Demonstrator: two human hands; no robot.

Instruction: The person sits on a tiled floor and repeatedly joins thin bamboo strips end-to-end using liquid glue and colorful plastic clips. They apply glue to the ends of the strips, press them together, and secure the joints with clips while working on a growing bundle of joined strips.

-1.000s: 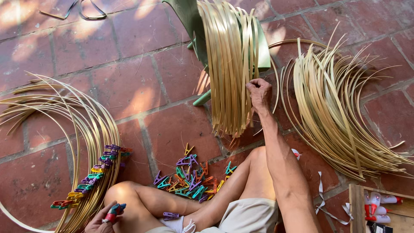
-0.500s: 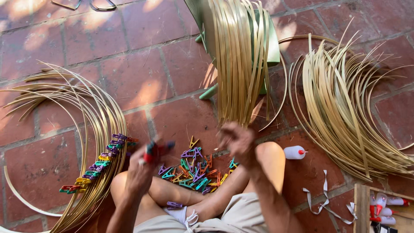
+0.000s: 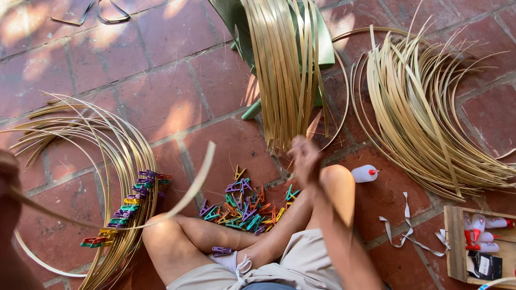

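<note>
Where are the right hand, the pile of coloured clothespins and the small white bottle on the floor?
right hand [image 3: 303, 158]: head view, back of the hand.
pile of coloured clothespins [image 3: 242, 208]: head view, middle of the heap.
small white bottle [image 3: 363, 173]: head view, its white body.

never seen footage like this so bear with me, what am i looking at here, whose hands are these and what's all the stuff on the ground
One camera sits on a person's head and looks down at their own lap and bent legs. They sit on a red brick floor. The right hand, blurred, is raised by a bundle of bamboo strips draped over a green chair. The left hand, at the picture's edge, seems to hold one long curved strip. On the floor lie coiled strips, coloured clothes pegs, a small white bottle and a wooden box.
</note>
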